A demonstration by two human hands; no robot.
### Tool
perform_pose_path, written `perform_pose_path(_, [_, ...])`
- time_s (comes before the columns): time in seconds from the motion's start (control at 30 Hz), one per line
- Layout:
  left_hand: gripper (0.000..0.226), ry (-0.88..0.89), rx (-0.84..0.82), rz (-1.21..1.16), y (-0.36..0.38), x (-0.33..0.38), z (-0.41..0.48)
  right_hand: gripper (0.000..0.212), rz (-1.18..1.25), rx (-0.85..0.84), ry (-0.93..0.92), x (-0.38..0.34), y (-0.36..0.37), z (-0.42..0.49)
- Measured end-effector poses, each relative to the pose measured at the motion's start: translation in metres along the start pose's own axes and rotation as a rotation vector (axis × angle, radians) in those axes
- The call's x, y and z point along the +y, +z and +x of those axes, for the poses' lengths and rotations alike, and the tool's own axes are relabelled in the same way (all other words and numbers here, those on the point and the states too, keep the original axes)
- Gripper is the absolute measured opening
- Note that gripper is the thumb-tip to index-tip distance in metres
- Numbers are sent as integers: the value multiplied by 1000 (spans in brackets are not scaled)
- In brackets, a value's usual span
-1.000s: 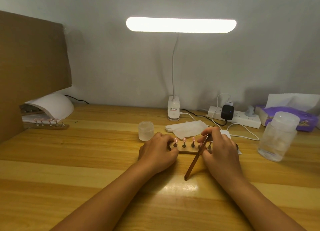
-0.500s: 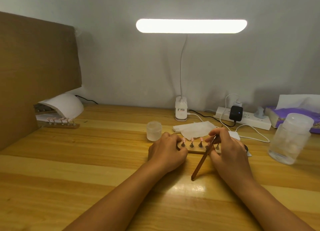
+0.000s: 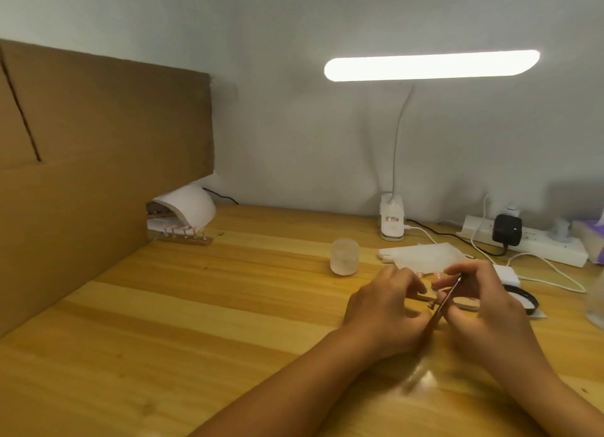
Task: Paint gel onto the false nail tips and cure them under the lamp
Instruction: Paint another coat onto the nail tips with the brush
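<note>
Painting step, lower right of frame. Your left hand point(image 3: 385, 309) grips holder point(image 3: 425, 294), tips point(image 3: 419, 274) upright on it. Your right hand point(image 3: 483, 309) pinches brush point(image 3: 452, 292); bristles hidden, frame blurred. Next, likely: finish coat, carry holder level to cure lamp point(image 3: 189, 206), mid-left, without smudging.

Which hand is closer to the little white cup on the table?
Left. The left hand sits just right of the little cup, toward the person, not touching. The right hand, holding the brush, is farther right, past the left hand.
</note>
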State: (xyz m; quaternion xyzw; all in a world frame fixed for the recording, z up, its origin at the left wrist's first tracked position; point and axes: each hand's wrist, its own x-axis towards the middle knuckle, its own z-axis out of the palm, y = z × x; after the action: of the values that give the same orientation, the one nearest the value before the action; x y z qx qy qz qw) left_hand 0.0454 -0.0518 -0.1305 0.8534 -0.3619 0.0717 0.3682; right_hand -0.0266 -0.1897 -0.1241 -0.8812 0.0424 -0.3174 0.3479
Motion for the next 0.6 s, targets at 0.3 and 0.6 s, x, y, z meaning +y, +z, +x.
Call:
perform_pose_path(0.3, [15, -66, -48, -128, 4, -10, 9, 39, 174, -25, 90, 3, 9, 0])
perform_pose_path(0.6, [11, -46, -92, -181, 7, -22, 16, 46, 548, -103, 408, 8, -6, 8])
